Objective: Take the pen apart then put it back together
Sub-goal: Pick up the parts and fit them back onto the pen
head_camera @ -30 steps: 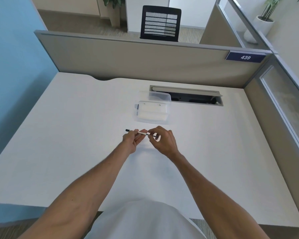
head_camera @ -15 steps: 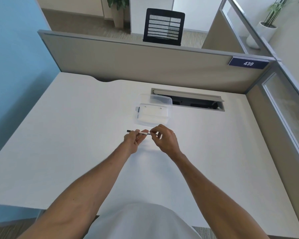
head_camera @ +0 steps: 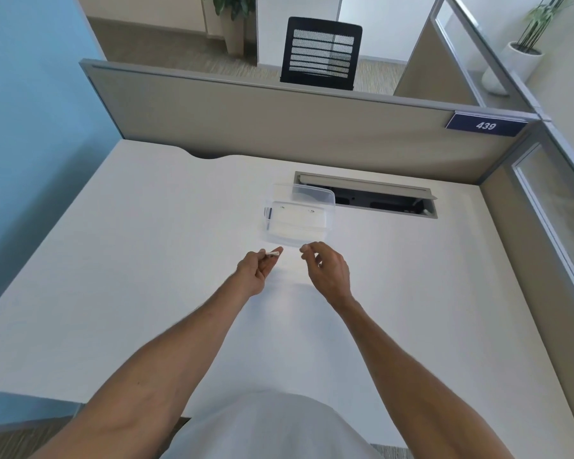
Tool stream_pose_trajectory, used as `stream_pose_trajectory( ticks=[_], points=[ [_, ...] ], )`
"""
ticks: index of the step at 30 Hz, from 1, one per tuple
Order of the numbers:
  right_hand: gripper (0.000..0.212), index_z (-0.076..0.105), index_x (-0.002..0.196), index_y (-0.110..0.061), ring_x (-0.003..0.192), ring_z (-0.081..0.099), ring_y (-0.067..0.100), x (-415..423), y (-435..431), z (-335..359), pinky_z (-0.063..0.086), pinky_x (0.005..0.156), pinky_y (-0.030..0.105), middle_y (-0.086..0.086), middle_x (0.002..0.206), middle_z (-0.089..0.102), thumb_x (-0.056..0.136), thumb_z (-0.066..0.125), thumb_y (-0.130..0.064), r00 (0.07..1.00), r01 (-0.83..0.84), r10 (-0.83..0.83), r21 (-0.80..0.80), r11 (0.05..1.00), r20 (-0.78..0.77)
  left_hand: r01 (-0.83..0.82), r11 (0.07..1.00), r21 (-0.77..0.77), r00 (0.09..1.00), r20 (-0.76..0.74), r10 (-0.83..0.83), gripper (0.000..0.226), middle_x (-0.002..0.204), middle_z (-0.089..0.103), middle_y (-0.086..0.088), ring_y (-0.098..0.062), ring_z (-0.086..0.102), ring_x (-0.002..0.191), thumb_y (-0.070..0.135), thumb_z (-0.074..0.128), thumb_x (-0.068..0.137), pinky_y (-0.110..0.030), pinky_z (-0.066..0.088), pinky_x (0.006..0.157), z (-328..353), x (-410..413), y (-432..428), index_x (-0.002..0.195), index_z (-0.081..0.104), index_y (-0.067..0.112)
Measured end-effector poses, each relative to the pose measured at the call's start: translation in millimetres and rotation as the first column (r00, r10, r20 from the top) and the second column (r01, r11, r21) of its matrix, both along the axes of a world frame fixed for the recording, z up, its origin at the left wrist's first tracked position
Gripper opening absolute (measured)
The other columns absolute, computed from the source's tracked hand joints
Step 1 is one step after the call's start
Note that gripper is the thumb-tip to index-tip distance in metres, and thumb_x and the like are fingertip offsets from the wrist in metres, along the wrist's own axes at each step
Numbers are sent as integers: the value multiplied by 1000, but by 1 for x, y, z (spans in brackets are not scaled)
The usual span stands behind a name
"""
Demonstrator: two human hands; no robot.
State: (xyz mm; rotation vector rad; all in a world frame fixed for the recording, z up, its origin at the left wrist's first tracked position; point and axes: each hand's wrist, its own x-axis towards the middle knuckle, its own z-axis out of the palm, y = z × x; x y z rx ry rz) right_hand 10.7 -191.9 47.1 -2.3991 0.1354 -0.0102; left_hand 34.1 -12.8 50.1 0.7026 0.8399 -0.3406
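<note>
My left hand (head_camera: 256,273) hovers over the white desk (head_camera: 146,260) and pinches a short white length of the pen (head_camera: 272,253) between thumb and forefinger; the rest of the pen is hidden in the hand. A small gap to its right, my right hand (head_camera: 328,271) hangs with thumb and forefinger pressed together at their tips. Whether a small pen part sits in that pinch is too small to tell. The hands do not touch each other.
A clear plastic box (head_camera: 299,223) stands just beyond both hands. Behind it, an open cable slot (head_camera: 365,195) cuts into the desk. A beige partition (head_camera: 279,127) closes the far side and a glass-panelled one the right.
The hands were joined on one pen held level between them, its dark end sticking out left. They have since pulled apart: the right hand drew away rightwards and the left keeps a white piece.
</note>
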Motion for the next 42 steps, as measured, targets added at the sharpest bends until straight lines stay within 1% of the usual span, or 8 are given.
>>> stream_pose_trajectory(
  ticks=[3,5,10,15,21,31,38,42],
  points=[
    [29,77,110,-23,90,75,21,1,-8,-5,61,88,41,-11,113,81,114,51,-36,997,71,-71,0,997,-41,18,1000,-5,1000,6,-18,19,153,66,-25,-31,74,127,2,43,116,-30,67,97,-2,2,0,134,47,8],
    [26,77,112,-22,92,76,23,1,-14,-9,61,88,40,-10,116,81,113,51,-29,989,132,-132,-8,991,-63,40,999,24,999,20,-41,19,153,66,-27,-32,76,116,1,43,116,-38,58,110,-5,3,-1,134,48,7],
    [25,74,125,-18,115,74,27,-2,-32,-24,57,98,39,-7,131,77,111,53,-17,958,236,-243,-62,970,-150,63,994,91,998,24,-66,28,155,63,-30,-41,63,147,2,43,116,-45,54,111,-9,5,-1,143,52,3],
    [30,68,135,-16,126,71,28,-3,-38,-35,56,103,39,-2,139,73,109,54,-14,929,228,-254,-122,966,-269,75,979,190,997,-2,-75,42,157,62,-26,-37,60,151,-1,44,115,-49,49,125,-16,9,-1,156,52,-3],
    [29,66,133,-12,123,71,30,3,-30,-38,59,104,43,3,140,64,110,63,-30,911,132,-184,-162,978,-368,125,962,245,992,-12,-126,45,157,63,-24,-38,60,151,-1,44,115,-49,47,127,-24,12,-2,160,50,-2],
    [20,70,120,-9,117,71,31,4,-23,-36,59,101,46,3,132,68,112,58,-23,922,126,-165,-132,983,-350,147,961,237,989,-35,-142,41,155,66,-20,-44,63,146,4,43,117,-50,50,123,-38,12,1,157,52,1],
    [14,74,109,-7,98,79,39,-3,-11,-27,62,99,53,5,110,83,105,68,-19,935,78,10,232,970,-354,81,978,191,997,-12,-80,28,156,62,-27,-44,61,147,3,43,117,-46,53,116,-39,14,1,141,55,-1],
    [12,75,105,-3,95,77,45,-8,-4,-22,62,96,58,12,104,83,103,71,-15,950,42,58,311,949,-306,37,982,187,999,-3,-37,42,155,64,-27,-39,68,125,4,43,117,-45,54,115,-37,13,0,157,48,-7]
  ],
)
